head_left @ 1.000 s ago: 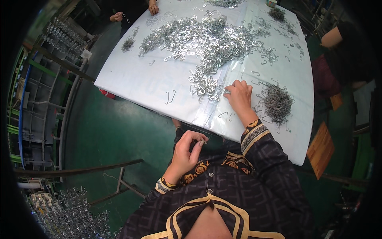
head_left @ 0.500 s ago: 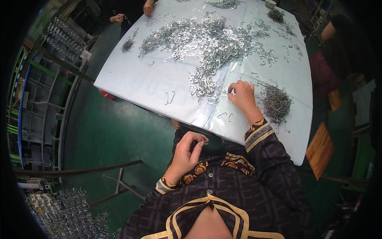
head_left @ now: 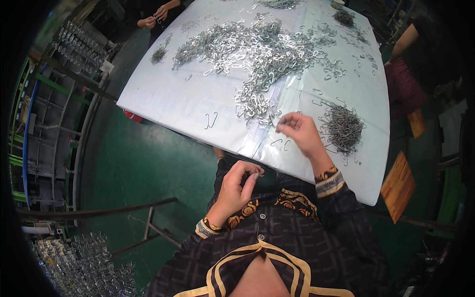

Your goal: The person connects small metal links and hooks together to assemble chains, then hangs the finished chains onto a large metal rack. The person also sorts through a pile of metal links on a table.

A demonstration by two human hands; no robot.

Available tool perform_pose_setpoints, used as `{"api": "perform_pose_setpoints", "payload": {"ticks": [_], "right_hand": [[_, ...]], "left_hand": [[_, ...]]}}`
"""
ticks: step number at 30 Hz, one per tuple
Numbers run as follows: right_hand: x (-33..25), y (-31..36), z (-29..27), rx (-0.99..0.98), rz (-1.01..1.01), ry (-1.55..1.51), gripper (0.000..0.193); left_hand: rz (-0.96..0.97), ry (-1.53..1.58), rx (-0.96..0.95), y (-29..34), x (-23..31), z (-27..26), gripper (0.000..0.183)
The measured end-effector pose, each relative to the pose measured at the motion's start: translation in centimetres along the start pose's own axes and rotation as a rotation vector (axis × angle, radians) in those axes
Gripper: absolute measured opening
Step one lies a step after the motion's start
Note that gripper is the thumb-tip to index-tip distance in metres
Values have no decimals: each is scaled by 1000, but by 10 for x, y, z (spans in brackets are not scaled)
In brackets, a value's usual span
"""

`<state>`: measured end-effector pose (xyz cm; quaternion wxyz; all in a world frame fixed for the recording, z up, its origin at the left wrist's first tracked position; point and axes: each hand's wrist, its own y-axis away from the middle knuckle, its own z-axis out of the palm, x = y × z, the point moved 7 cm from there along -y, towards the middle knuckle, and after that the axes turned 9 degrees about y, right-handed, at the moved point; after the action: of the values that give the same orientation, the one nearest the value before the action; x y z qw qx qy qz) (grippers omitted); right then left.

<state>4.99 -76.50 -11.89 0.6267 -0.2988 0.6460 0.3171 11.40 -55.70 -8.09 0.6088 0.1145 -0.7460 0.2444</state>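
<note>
My left hand (head_left: 236,188) is held in front of my body, just off the table's near edge. Its thumb and forefinger pinch a small metal piece (head_left: 261,173), mostly hidden by the fingertips. My right hand (head_left: 301,132) hovers over the near part of the table with thumb and fingers drawn together; what they hold, if anything, I cannot make out. Two loose wire hooks (head_left: 286,145) lie just below it. To its right sits a dark heap of thin wire hooks (head_left: 345,129). Beyond it spreads a big pile of shiny metal hooks (head_left: 260,74).
The table (head_left: 173,99) has a white covering with clear plastic. Two wire hooks (head_left: 211,120) lie apart near its left front. Co-workers' hands (head_left: 154,20) work at the far left; another person's arm (head_left: 405,42) is at right. A wooden board (head_left: 397,187) stands beside the right edge.
My right hand has come nearer and slightly left, away from the big pile's edge. My left hand has shifted slightly right and up. The far-left co-worker's hands have come together.
</note>
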Motion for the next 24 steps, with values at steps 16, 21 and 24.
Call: {"api": "perform_pose_setpoints", "payload": {"ticks": [16,21,24], "right_hand": [[-15,97,49,12,-144,136,10],[-9,105,48,36,-191,234,9],[-9,111,47,55,-213,262,10]], "left_hand": [[53,-279,-75,-2,-2,10,10],[-191,-130,-245,-8,-17,6,12],[-240,-225,-209,-31,-24,0,14]]}}
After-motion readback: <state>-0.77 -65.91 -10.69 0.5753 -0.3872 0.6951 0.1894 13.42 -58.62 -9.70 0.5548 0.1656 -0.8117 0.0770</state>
